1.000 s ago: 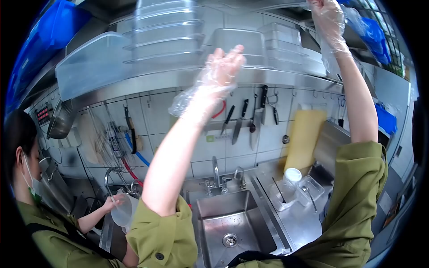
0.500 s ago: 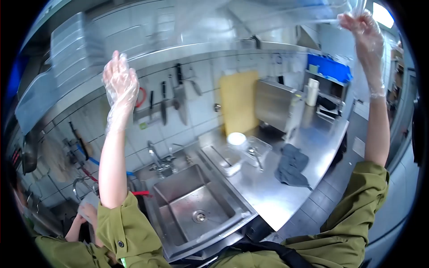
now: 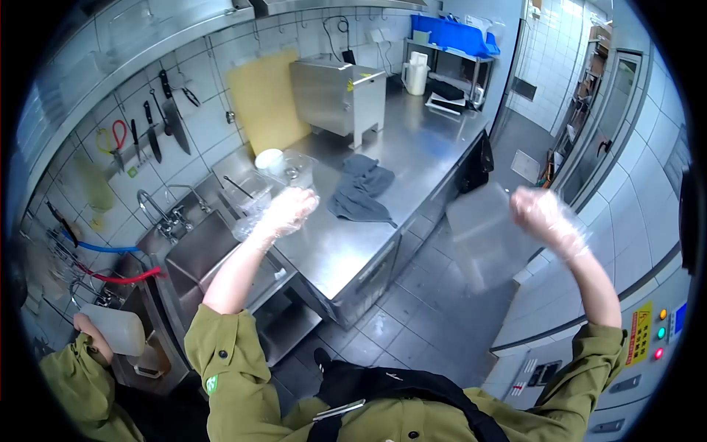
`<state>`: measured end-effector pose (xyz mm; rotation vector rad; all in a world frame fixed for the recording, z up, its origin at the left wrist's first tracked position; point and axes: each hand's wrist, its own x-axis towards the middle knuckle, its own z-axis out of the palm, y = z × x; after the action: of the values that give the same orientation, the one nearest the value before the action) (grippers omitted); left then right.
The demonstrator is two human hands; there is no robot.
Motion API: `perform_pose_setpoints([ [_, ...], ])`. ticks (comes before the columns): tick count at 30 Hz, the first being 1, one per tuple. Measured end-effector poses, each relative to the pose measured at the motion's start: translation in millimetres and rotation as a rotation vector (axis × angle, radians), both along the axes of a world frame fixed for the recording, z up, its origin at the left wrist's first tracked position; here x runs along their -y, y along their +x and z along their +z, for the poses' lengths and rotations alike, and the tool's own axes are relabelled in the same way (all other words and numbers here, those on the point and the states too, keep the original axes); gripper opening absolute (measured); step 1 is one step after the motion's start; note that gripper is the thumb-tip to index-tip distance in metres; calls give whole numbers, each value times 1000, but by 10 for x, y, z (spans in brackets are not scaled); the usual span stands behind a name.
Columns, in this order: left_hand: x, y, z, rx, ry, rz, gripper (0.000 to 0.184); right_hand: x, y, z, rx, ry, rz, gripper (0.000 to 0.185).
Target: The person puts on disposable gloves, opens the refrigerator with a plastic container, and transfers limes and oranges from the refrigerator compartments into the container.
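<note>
Along a white-tiled kitchen wall runs a smooth stainless-steel counter (image 3: 324, 265), its flat top brushed with soft reflections. Next to it a boxy steel sink (image 3: 195, 254) with squared walls sits below a curved, shiny faucet (image 3: 151, 206). At the back of the counter stand an angular sheet-steel housing (image 3: 335, 96) on short legs and, just beside it, an upright yellow board (image 3: 266, 103), flat and matte, leaning at the wall.

Apart from the counter, over the grey floor tiles, hangs a translucent plastic container (image 3: 482, 239) with rounded corners, tilted and blurred. The right hand (image 3: 541, 217), in a thin, crinkled clear glove, is closed on its upper edge. At the far left, a co-worker's hand (image 3: 85, 324) is at a cloudy plastic vessel (image 3: 119, 329) with rounded sides.

A limp, dark grey cloth (image 3: 361, 190) lies in soft folds on the steel. Near it, the left hand (image 3: 291, 211), gloved in the same wrinkled film, is half open with loosely bent fingers, in front of clear, thin-walled tubs (image 3: 247, 193) and a round white pot (image 3: 270, 160). Slim knives (image 3: 173, 118) with dark handles and pointed blades hang on the tiles, beside red-handled scissors (image 3: 118, 134).
</note>
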<state>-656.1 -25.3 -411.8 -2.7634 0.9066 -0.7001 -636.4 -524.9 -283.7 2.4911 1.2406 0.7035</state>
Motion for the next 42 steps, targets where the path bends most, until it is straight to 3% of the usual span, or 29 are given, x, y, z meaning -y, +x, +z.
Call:
perform_pose_setpoints([
  [2, 375, 77, -328, 3, -48, -77, 29, 518, 71, -550, -69, -93, -158, 7],
  [3, 506, 122, -478, -152, 3, 0, 38, 869, 162, -860, -107, -74, -175, 4],
  [5, 750, 182, -652, -282, 40, 8, 37, 1375, 178, -1244, -233, -53, -384, 2],
  [7, 871, 249, -825, -291, -78, -25, 35, 1890, 275, -1551, -280, -26, -549, 5],
  [10, 970, 379, -959, -351, -136, 6, 34, 2263, 315, -1628, -339, -47, -806, 12],
  [14, 865, 580, -1202, -339, -317, 149, 28, 2701, 746, -1756, -352, 170, -1043, 20],
  [17, 798, 802, -1467, -311, -701, 308, 23, 3008, 1328, -1815, -286, 353, -1133, 21],
  [19, 902, 1037, -1432, -405, -806, 356, 23, 3304, 1844, -1871, -279, 586, -1286, 28],
  [21, 1089, 1427, -1443, -398, -871, 314, 23, 3547, 2367, -1758, -332, 316, -1260, 31],
  [23, 1323, 1949, -1477, -428, -956, 284, 22, 3634, 2867, -1642, -277, 271, -1249, 33],
  [26, 1842, 2713, -1394, -507, -1038, 178, 22, 3348, 3259, -1418, -247, 574, -1297, 22],
  [29, 2564, 3383, -1307, -870, -1094, 149, 23, 3458, 3557, -1492, -215, 780, -1315, 33],
  [32, 3240, 4007, -1194, -948, -818, -218, 24, 3540, 3768, -1552, -102, 912, -1328, 32],
  [33, 3465, 4188, -1134, -972, -760, -315, 23, 3700, 3853, -1614, -173, 1023, -1327, 32],
  [36, 4186, 4776, -1303, -980, -1136, -315, 21, 4235, 4166, -2208, -39, 1069, -1334, 28],
  [37, 4486, 4997, -1472, -1176, -1484, -137, 16, 4385, 4288, -2443, -34, 1117, -1344, 27],
  [40, 5222, 5690, -1776, -1015, -2057, -98, 11, 4617, 4715, -2882, -61, 1276, -1393, 25],
  [42, 5557, 6076, -1719, -939, -2207, -155, 15, 4735, 5080, -3115, -135, 1294, -1438, 24],
])
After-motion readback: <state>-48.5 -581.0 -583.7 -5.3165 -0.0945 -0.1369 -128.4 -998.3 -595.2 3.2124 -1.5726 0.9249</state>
